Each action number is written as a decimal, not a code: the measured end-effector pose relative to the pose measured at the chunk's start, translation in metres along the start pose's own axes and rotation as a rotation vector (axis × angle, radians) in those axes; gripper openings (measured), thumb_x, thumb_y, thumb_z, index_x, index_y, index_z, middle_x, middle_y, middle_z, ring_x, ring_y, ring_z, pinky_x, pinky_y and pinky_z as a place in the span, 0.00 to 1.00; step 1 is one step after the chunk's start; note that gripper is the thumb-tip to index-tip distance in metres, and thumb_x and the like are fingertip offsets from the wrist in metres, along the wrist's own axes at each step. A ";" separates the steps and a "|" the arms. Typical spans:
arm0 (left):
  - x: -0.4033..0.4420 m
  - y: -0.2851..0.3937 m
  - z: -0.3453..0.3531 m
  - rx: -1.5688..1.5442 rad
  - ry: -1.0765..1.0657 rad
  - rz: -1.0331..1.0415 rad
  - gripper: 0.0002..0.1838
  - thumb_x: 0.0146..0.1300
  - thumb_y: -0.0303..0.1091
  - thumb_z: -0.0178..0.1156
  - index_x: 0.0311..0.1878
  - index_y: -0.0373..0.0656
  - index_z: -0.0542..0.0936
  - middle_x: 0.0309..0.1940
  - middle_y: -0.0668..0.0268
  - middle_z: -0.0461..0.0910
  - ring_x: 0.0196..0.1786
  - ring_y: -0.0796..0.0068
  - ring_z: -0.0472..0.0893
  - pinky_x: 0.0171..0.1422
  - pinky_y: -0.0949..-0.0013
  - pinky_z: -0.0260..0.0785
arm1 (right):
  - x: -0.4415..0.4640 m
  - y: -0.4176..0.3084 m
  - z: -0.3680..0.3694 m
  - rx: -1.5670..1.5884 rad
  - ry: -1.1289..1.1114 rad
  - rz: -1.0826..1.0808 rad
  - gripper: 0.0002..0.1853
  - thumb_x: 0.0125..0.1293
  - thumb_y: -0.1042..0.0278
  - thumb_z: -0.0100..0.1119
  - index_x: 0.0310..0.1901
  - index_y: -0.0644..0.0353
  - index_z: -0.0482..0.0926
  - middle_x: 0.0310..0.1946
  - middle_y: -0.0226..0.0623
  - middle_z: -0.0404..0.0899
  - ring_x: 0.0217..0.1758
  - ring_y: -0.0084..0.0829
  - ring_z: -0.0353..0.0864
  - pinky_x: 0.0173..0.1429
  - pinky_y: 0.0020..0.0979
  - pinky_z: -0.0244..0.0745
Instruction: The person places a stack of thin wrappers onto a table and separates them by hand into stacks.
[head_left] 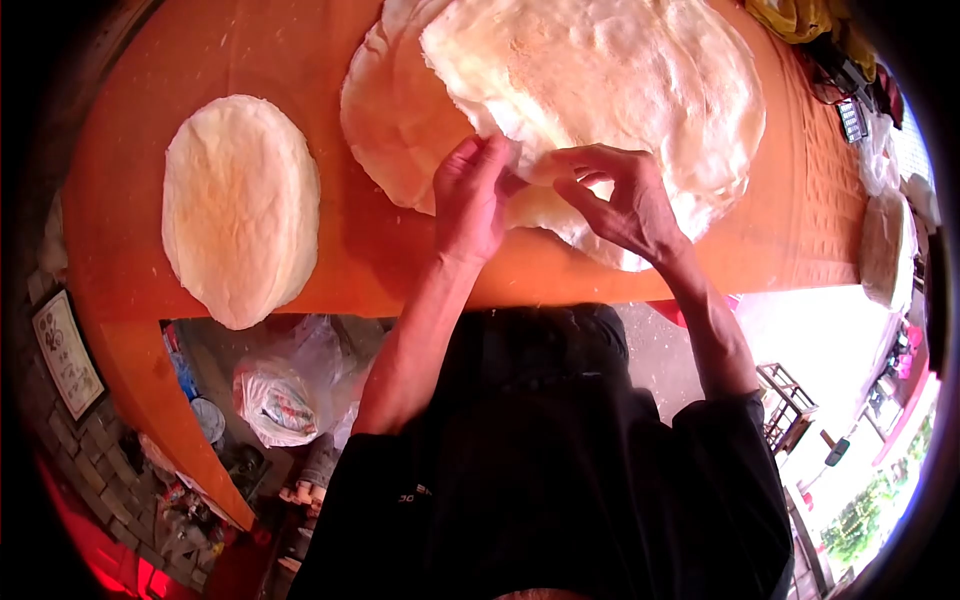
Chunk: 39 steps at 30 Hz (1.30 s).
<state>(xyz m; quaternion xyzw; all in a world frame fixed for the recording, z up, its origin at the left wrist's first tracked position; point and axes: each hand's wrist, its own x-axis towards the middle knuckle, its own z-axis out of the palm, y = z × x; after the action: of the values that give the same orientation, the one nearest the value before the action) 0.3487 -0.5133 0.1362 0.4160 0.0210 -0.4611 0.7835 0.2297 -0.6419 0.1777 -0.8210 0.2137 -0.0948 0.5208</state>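
Observation:
Large, thin, pale flatbreads (pixel 610 70) lie overlapping at the far side of the orange-covered table (pixel 380 265). My left hand (pixel 472 195) pinches the near edge of the top sheet between thumb and fingers. A short way to the right, my right hand (pixel 625 198) is curled, its thumb and forefinger closing on the same edge. A flap of the flatbread spans the gap between my two hands. To the left, apart from both hands, lies an oval stack of folded flatbread (pixel 240 210).
A white plastic bag (pixel 278 405) stands below the table on the left. A framed sign (pixel 67 355) leans by the brick paving. At the right end are a calculator (pixel 852 121), another pale bread stack (pixel 886 250), and a metal rack (pixel 788 405) lower down.

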 end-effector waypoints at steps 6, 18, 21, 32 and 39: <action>0.001 0.001 -0.003 0.143 0.062 0.043 0.04 0.63 0.25 0.56 0.39 0.37 0.79 0.31 0.68 0.80 0.33 0.81 0.78 0.41 0.75 0.73 | 0.005 -0.002 0.007 -0.027 -0.008 0.067 0.15 0.59 0.62 0.63 0.41 0.65 0.83 0.36 0.48 0.84 0.37 0.39 0.86 0.42 0.33 0.80; -0.023 -0.011 0.005 0.133 -0.042 -0.095 0.03 0.63 0.25 0.59 0.36 0.35 0.79 0.27 0.69 0.76 0.29 0.81 0.73 0.36 0.74 0.70 | 0.030 -0.011 0.008 -0.507 0.063 0.080 0.11 0.59 0.70 0.58 0.44 0.55 0.81 0.24 0.44 0.78 0.26 0.44 0.80 0.31 0.37 0.74; -0.025 -0.017 0.005 0.172 -0.123 -0.111 0.05 0.65 0.28 0.59 0.42 0.38 0.79 0.32 0.64 0.82 0.34 0.74 0.82 0.43 0.70 0.77 | 0.035 0.011 0.006 -0.636 -0.055 -0.059 0.11 0.58 0.73 0.56 0.43 0.54 0.82 0.26 0.44 0.79 0.29 0.44 0.81 0.33 0.38 0.74; -0.024 -0.018 -0.059 0.303 0.140 -0.238 0.14 0.65 0.28 0.54 0.53 0.38 0.74 0.47 0.62 0.79 0.48 0.71 0.80 0.50 0.65 0.76 | 0.031 -0.063 -0.273 -0.512 0.622 0.124 0.10 0.65 0.70 0.51 0.43 0.61 0.80 0.34 0.34 0.82 0.31 0.27 0.79 0.40 0.27 0.75; -0.046 -0.012 -0.036 0.269 0.099 -0.066 0.07 0.65 0.28 0.55 0.44 0.39 0.75 0.36 0.69 0.78 0.35 0.82 0.78 0.34 0.76 0.73 | 0.020 -0.100 -0.090 -0.936 0.101 -0.146 0.09 0.59 0.77 0.50 0.39 0.57 0.77 0.28 0.40 0.80 0.29 0.36 0.81 0.31 0.34 0.74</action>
<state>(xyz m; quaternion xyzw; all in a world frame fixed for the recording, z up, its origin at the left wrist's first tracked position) 0.3262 -0.4597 0.1248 0.5388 0.0114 -0.4639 0.7031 0.2385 -0.6872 0.3053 -0.9747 0.2000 -0.0644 0.0759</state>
